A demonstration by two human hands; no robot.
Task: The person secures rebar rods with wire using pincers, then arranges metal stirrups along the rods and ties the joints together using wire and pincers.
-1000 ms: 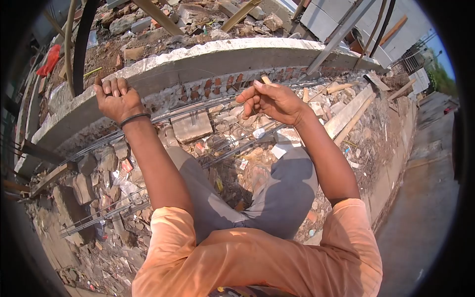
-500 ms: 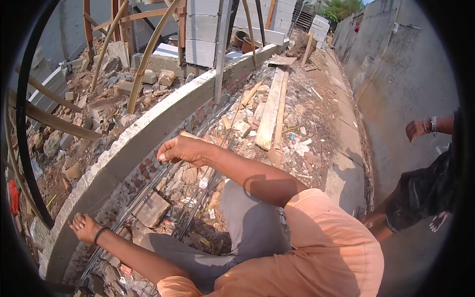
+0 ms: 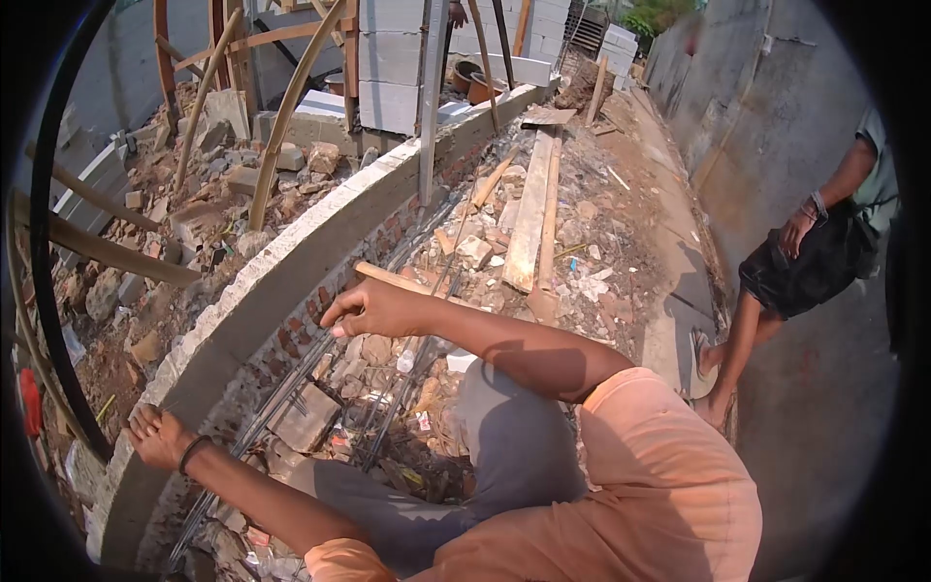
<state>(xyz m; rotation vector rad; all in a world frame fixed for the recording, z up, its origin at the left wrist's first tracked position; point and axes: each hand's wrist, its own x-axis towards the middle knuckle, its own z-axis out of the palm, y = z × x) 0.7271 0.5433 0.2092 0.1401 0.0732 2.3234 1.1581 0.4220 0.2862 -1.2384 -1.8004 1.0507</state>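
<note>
I see L hand (image 3: 158, 437) at conc. wall (image 3: 281, 276) top, lower left of frame, fingers curled — R hand (image 3: 364, 308) mid-frame, fingers bunched, can't tell if pinching; wall looks built — rods (image 3: 393, 412) loose alongside, remainder unclear

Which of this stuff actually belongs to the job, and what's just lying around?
Probably part of the job:
Concrete beam, with the left hand at its edge
Steel rods, near the right hand, though their use is unclear

Apparently just lying about:
Rubble
Flat block, beside the rods
Long plank, further off
</note>
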